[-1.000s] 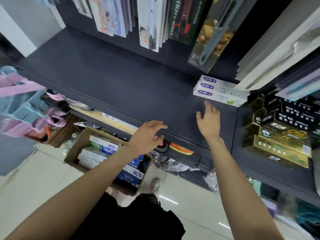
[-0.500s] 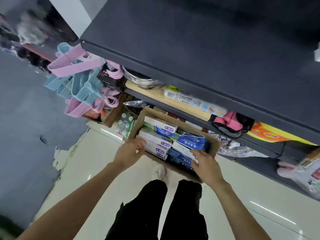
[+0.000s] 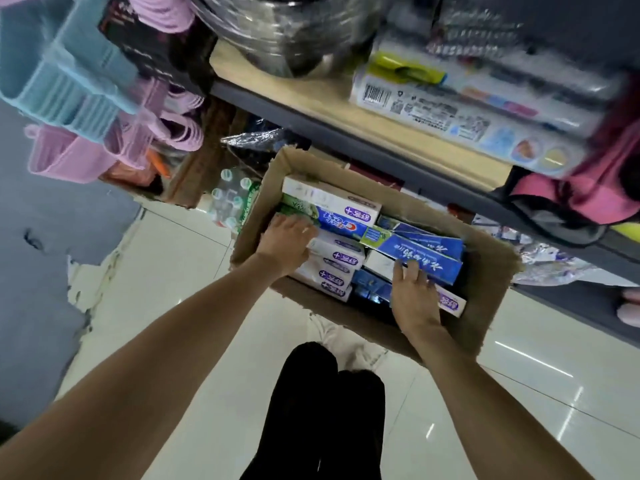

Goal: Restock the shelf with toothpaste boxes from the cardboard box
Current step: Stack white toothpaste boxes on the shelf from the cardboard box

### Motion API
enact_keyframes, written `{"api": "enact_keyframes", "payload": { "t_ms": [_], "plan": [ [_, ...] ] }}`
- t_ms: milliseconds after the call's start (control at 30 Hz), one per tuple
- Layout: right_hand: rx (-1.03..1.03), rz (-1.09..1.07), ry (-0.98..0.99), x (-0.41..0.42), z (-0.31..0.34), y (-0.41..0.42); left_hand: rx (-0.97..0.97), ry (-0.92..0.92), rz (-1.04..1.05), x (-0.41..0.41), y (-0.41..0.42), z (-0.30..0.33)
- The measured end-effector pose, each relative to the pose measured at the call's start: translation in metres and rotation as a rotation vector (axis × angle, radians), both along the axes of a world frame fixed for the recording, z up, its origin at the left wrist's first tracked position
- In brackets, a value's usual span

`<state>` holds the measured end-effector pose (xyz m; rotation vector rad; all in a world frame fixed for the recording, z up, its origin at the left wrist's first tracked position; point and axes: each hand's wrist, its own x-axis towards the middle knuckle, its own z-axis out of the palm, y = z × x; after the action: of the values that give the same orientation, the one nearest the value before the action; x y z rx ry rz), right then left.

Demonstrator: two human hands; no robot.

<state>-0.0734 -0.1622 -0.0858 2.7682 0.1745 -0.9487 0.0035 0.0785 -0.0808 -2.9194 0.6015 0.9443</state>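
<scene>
Standing over the glossy tiled floor (image 3: 180, 306), the person is showing dark trouser legs (image 3: 325, 410) at the bottom of the view, with both bare forearms stretching forward and down into the cardboard box (image 3: 485, 306) sitting on the floor just under the shelving. The right hand (image 3: 414, 297) is lying on the near right part of the load, its fingers fairly straight and spread, fingertips touching the edge of a blue toothpaste box (image 3: 426, 252) that is lying slanted on top. The left hand (image 3: 285, 242) is resting on the left end of the packed boxes, fingers bent down over the ends of a stack of white toothpaste boxes (image 3: 332, 268); whether it is actually gripping one is hard to tell. A blue and green toothpaste box (image 3: 332, 220) is lying just beyond that hand. Farther off, a wooden shelf board (image 3: 346, 109) is carrying a long printed package (image 3: 467, 112) and a metal pot (image 3: 287, 32), both blurred. Pink and blue plastic baskets (image 3: 65, 98) are hanging at the left.
</scene>
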Motion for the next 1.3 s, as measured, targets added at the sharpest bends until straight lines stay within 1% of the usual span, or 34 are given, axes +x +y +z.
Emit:
{"api": "enact_keyframes", "payload": {
  "t_ms": [133, 200, 267, 333, 400, 467, 533, 567, 600, 633, 700, 733, 767, 833, 900, 967, 1033, 1100, 1133, 1200, 1300],
  "plan": [
    [-0.038, 0.106, -0.155, 0.001, -0.02, -0.003, 0.05, 0.161, -0.004, 0.006, 0.002, -0.035],
    [0.005, 0.164, -0.104, 0.002, -0.021, -0.01, 0.061, 0.204, -0.012, 0.013, 0.005, -0.042],
    [0.101, 0.139, -0.071, 0.002, -0.017, -0.019, 0.108, 0.194, -0.074, 0.02, 0.005, -0.044],
    [0.223, -0.008, -0.072, 0.002, -0.001, -0.028, 0.165, 0.172, -0.175, 0.025, 0.001, -0.039],
    [0.419, -0.225, -0.175, 0.001, 0.025, -0.038, 0.191, 0.178, -0.257, 0.026, -0.004, -0.029],
    [0.635, -0.46, -0.297, -0.001, 0.059, -0.048, 0.161, 0.209, -0.26, 0.023, -0.006, -0.01],
    [0.837, -0.744, -0.336, -0.001, 0.096, -0.054, 0.09, 0.228, -0.204, 0.015, -0.005, 0.016],
    [0.931, -0.912, -0.312, -0.001, 0.114, -0.054, 0.017, 0.233, -0.113, 0.008, -0.003, 0.032],
    [1.035, -1.088, -0.278, -0.001, 0.133, -0.053, -0.095, 0.252, 0.042, 0.0, -0.003, 0.052],
    [1.155, -1.263, -0.245, -0.002, 0.152, -0.051, -0.227, 0.294, 0.239, -0.009, -0.003, 0.073],
    [1.331, -1.605, -0.16, -0.006, 0.187, -0.046, -0.511, 0.469, 0.65, -0.025, -0.01, 0.122],
    [1.352, -1.766, -0.095, -0.009, 0.203, -0.043, -0.675, 0.563, 0.826, -0.034, -0.015, 0.148],
    [1.343, -1.895, -0.019, -0.012, 0.218, -0.039, -0.832, 0.617, 0.945, -0.043, -0.02, 0.171],
    [1.335, -2.034, 0.095, -0.023, 0.247, -0.031, -1.065, 0.608, 1.082, -0.059, -0.032, 0.21],
    [1.352, -2.047, 0.128, -0.033, 0.27, -0.024, -1.192, 0.541, 1.197, -0.07, -0.045, 0.248],
    [1.411, -1.982, 0.067, -0.042, 0.294, -0.019, -1.3, 0.498, 1.267, -0.08, -0.056, 0.281],
    [1.494, -1.84, 0.016, -0.048, 0.316, -0.017, -1.397, 0.539, 1.29, -0.084, -0.064, 0.309],
    [1.543, -1.699, 0.041, -0.05, 0.337, -0.014, -1.464, 0.631, 1.294, -0.086, -0.069, 0.333],
    [1.556, -1.642, 0.044, -0.05, 0.347, -0.012, -1.475, 0.676, 1.286, -0.085, -0.071, 0.344],
    [1.564, -1.545, -0.023, -0.047, 0.365, -0.009, -1.445, 0.72, 1.225, -0.084, -0.075, 0.359],
    [1.626, -1.479, -0.13, -0.038, 0.386, -0.001, -1.41, 0.694, 1.13, -0.082, -0.083, 0.377]
  ]
}}
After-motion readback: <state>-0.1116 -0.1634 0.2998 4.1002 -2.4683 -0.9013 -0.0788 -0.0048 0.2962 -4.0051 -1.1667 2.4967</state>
